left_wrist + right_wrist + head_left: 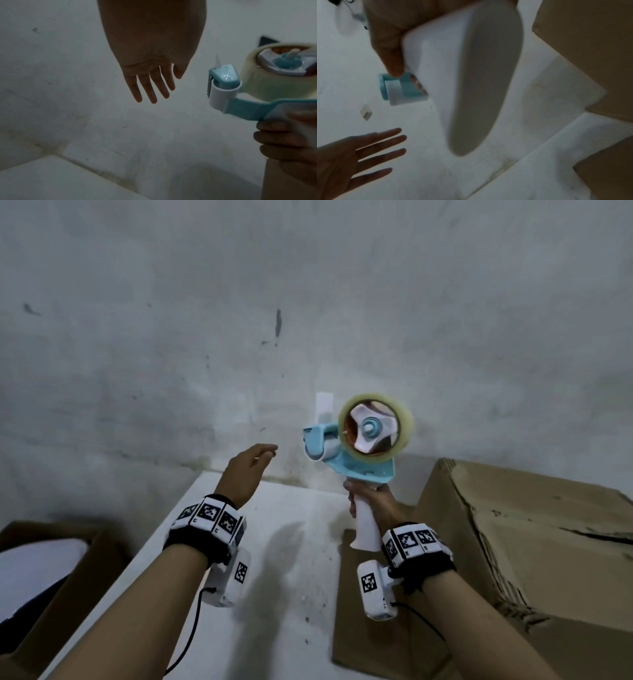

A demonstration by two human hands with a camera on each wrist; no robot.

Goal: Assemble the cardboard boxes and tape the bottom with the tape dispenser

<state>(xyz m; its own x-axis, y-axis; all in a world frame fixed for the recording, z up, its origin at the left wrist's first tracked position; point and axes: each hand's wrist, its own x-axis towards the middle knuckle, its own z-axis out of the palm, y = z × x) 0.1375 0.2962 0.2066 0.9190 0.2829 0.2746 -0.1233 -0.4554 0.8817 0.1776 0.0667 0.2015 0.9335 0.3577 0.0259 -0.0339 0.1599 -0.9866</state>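
My right hand (pixel 368 501) grips the white handle of a light-blue tape dispenser (pixel 356 446) and holds it upright in the air before the wall. A roll of clear tape (pixel 376 426) sits on its hub, and the cutter end (pixel 221 81) points left. My left hand (pixel 251 467) hovers open to the left of the cutter end, fingers (pixel 149 86) straight and spread, touching nothing. In the right wrist view the handle (pixel 462 67) fills the centre, with my left hand (pixel 359 155) below it. An assembled cardboard box (pixel 534 542) stands at the right.
A white table (pixel 281 570) lies below both hands against a stained grey wall (pixel 308 302). Flat cardboard (pixel 370 628) lies on the table under my right forearm. More brown cardboard (pixel 51 577) stands at the lower left. A small white hook (pixel 323 409) is stuck to the wall behind the dispenser.
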